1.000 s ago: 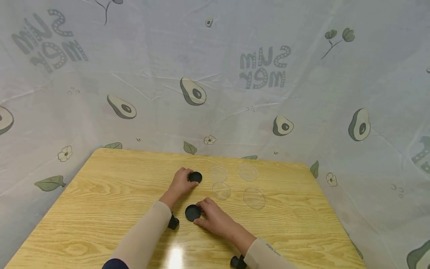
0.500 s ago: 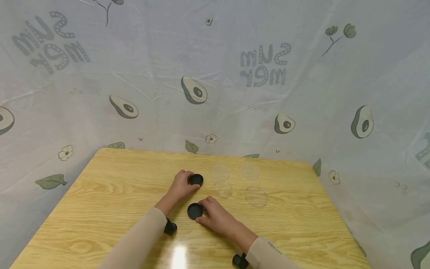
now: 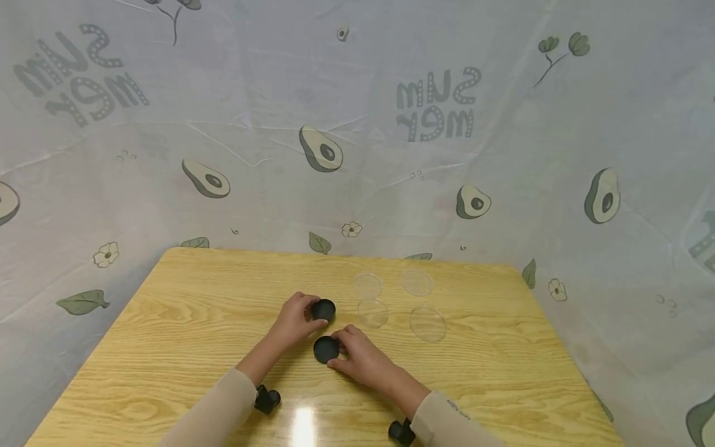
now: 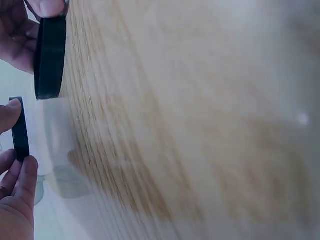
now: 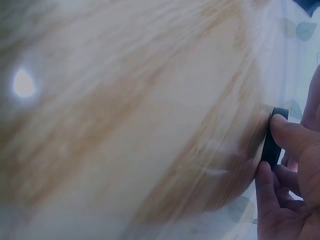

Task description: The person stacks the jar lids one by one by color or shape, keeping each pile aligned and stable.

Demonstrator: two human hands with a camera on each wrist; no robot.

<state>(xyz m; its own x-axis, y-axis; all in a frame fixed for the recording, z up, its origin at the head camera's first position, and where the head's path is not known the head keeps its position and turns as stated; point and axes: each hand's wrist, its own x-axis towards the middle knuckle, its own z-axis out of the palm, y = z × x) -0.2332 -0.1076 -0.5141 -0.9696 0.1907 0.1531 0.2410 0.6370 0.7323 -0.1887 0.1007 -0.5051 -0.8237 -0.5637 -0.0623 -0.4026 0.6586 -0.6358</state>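
My left hand [image 3: 292,320] pinches a shallow, round black lid [image 3: 323,311] by its rim, thumb on the near side and fingers on the far side. Just nearer to me, my right hand [image 3: 365,358] holds a second black lid [image 3: 326,349] of much the same look, gripped at its right edge. A small gap separates the two lids, whose hollow sides face up toward the head camera. Edge-on in the left wrist view, the left-hand lid [image 4: 20,129] is lower and the right-hand lid [image 4: 51,57] higher. The right wrist view shows the right hand's thumb and fingers on its lid [image 5: 272,142].
Several thin transparent discs lie on the wooden table [image 3: 167,347] right of the lids, among them a front-right disc [image 3: 427,324] and a back-left disc [image 3: 368,285]. A printed cloth [image 3: 257,124] hangs behind the table and along its sides.
My left hand has come nearer to me with its lid, so the two lids are closer together. The right hand and its lid have hardly moved.
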